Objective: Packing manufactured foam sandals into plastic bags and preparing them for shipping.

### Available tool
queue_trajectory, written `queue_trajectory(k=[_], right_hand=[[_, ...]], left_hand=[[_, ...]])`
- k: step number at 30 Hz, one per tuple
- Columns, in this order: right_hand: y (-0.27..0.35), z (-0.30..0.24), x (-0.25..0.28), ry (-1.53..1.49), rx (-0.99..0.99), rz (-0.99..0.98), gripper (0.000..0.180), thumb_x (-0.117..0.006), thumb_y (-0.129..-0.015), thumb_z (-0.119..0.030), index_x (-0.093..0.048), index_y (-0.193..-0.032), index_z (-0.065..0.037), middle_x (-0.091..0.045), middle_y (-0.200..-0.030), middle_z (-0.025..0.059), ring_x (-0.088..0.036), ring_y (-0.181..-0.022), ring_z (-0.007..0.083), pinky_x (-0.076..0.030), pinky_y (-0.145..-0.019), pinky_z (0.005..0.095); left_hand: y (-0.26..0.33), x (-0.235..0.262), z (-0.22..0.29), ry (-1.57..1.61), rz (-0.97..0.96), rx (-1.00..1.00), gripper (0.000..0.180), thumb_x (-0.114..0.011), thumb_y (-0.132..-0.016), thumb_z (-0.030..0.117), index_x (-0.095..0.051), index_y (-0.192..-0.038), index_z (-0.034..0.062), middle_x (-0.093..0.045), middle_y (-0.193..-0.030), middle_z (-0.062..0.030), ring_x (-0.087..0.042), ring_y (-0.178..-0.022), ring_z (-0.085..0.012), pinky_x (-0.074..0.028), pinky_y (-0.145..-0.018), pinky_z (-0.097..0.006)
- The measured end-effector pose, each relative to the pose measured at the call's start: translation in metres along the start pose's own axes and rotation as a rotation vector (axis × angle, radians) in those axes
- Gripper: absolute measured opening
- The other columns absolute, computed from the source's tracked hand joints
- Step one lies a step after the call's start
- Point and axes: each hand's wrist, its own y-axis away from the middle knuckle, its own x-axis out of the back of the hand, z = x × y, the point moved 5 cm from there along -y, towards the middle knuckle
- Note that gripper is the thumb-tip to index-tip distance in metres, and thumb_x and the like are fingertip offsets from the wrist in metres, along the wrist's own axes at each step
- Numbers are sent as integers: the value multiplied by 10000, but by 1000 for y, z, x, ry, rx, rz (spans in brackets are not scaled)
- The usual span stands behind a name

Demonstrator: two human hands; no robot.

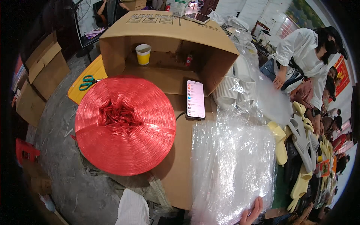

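Observation:
My right hand (252,213) shows at the bottom edge, only its fingers in the picture. They rest slightly bent and apart on the near right part of a stack of clear plastic bags (232,161). The bags lie flat on brown cardboard, with shiny creases across them. My left hand is out of view. A white ribbed piece of cloth (132,207) shows at the bottom, left of the bags. Left of the bags sits a big roll of red plastic twine (150,112), its loose strands bunched in the centre. A lit phone (195,99) leans between roll and bags.
An open cardboard box (165,28) on its side holds a yellow-white paper cup (143,54) and a small red item (188,60). Green-handled scissors (87,83) lie behind the roll. Wrapped white slippers (232,88) and yellow slippers (277,142) line the right; co-workers sit beyond.

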Motion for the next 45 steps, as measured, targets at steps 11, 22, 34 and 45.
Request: queue_trajectory(k=[11,22,34,45], right_hand=[[-1,-4,2,-21,-18,-5,604,-529,-968,-275,-430,-1442,86,-462,-1467,272,-390,-1375,459,-284,-1151,526],[3,14,-12,-66,-44,7,639,-501,-975,-377,-426,-1411,84,-394,-1470,277,-385,-1367,434,-290,-1145,523],[9,7,-9,19,78,78,597,-481,-1012,-356,-453,-1393,104,-450,-1428,291,-436,-1329,449,-345,-1108,520],[7,17,-10,71,80,102,568,-492,-1010,-331,-454,-1411,70,-465,-1431,278,-450,-1325,445,-359,-1080,523]], left_hand=[[20,-40,-5,64,-90,47,681,-647,-839,519,-602,-1341,61,-589,-1403,-135,-567,-1271,-337,-449,-1045,-437],[136,-91,-41,113,-170,192,669,-660,-825,501,-608,-1342,80,-593,-1402,-125,-570,-1270,-332,-447,-1051,-432],[322,-260,-42,423,-153,470,658,-675,-810,482,-614,-1344,102,-597,-1401,-113,-574,-1269,-327,-444,-1057,-428],[380,-207,-16,377,560,374,258,-583,-847,156,-713,-998,-8,-675,-915,-187,-633,-928,-405,-518,-839,-476]])
